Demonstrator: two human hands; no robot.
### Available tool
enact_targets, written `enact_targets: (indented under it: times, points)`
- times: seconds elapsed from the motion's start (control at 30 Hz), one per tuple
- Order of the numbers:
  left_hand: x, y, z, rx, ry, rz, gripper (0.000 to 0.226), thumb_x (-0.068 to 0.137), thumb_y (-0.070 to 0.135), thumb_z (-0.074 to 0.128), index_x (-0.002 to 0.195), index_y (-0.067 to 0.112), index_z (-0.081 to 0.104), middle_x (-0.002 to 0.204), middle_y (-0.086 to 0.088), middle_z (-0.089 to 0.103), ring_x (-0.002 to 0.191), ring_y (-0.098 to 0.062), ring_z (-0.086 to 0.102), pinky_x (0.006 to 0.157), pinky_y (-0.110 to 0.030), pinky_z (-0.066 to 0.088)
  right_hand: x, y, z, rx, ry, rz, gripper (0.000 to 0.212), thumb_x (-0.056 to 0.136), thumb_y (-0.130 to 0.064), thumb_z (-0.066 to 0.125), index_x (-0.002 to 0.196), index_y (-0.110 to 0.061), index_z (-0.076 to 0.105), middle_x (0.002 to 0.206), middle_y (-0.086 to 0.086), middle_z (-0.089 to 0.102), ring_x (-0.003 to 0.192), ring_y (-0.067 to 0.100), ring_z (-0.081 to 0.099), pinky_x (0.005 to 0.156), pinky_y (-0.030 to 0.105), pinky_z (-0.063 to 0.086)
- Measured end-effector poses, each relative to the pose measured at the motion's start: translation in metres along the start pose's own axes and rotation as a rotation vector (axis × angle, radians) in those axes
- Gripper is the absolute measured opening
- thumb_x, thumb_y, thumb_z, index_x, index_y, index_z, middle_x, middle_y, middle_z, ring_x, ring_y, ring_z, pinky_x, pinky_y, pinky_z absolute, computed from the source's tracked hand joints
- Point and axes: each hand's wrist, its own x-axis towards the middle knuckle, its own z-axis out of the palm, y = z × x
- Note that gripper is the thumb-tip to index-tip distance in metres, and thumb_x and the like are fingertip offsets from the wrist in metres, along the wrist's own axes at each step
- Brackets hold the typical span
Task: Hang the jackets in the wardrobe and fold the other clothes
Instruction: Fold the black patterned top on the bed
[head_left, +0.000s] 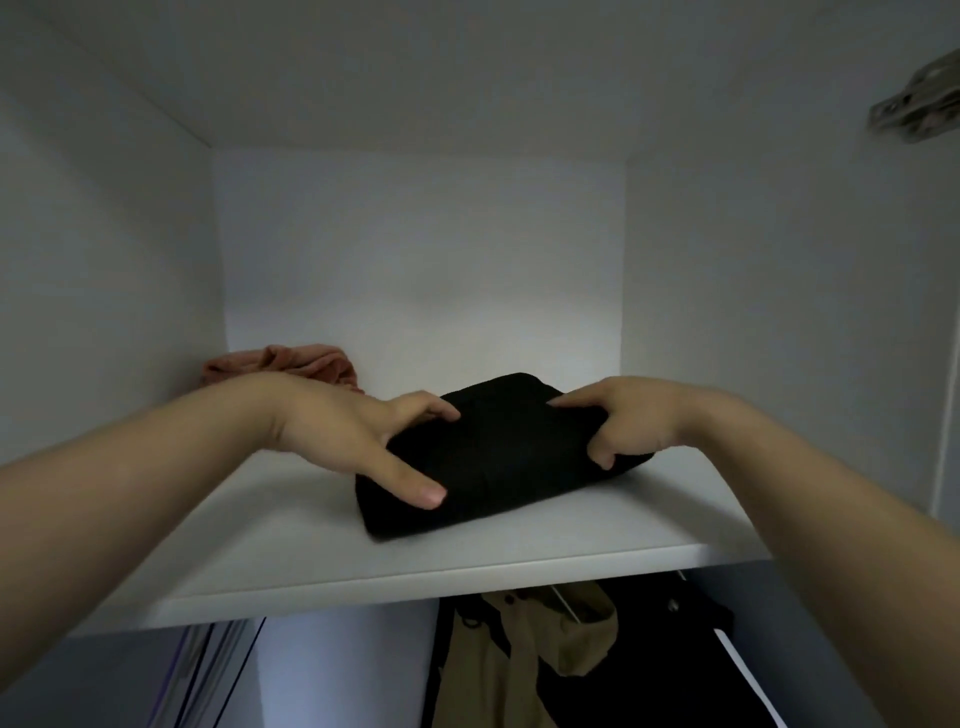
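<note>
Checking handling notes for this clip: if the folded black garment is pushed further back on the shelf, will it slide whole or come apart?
Probably soft: the folded black garment dents under the thumb of the right hand. Likely slides easily on the smooth white shelf. Folds may shift unless both ends are held.

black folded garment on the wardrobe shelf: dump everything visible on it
The black folded garment is a compact, thick bundle of matte, soft-looking fabric, with no print or label visible. It lies flat on the white shelf, at a slant to the front edge, right of a crumpled pink cloth and nearer the front. The left hand holds its left end, thumb laid on top. The right hand grips its right end with curled fingers.
</note>
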Motion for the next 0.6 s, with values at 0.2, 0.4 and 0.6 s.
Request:
enact_targets:
  times: [0.2,0.4,0.6]
  points:
    - [0.047,0.007,0.018,0.295,0.099,-0.131,0.091,0.090,0.076,0.045,0.162,0.037,0.004,0.169,0.005,0.013,0.151,-0.023,0.025,0.122,-0.035,0.021,0.010,-0.014,-0.009,-0.136,-0.079,0.103,0.080,0.076,-0.034,0.079,0.148,-0.040,0.046,0.142,-0.008,0.051,0.129,0.019,0.047,0.111,0.036,0.039]
    - [0.095,-0.018,0.002,0.513,0.143,-0.239,0.081,0.101,0.062,0.040,0.163,0.024,0.004,0.170,0.002,0.008,0.152,-0.027,0.023,0.122,-0.040,0.022,0.047,-0.029,0.000,-0.312,-0.103,0.127,0.077,0.087,-0.057,0.069,0.152,-0.025,0.045,0.152,-0.001,0.048,0.138,0.025,0.046,0.116,0.045,0.036]
    - [0.143,-0.048,0.004,0.399,0.252,-0.254,0.079,0.105,0.051,0.042,0.162,0.012,0.003,0.169,-0.008,0.012,0.152,-0.028,0.025,0.121,-0.034,0.024,0.098,-0.037,0.025,-0.601,-0.041,0.161,0.060,0.100,-0.057,0.049,0.141,-0.013,0.053,0.144,0.008,0.051,0.134,0.032,0.045,0.114,0.047,0.034]
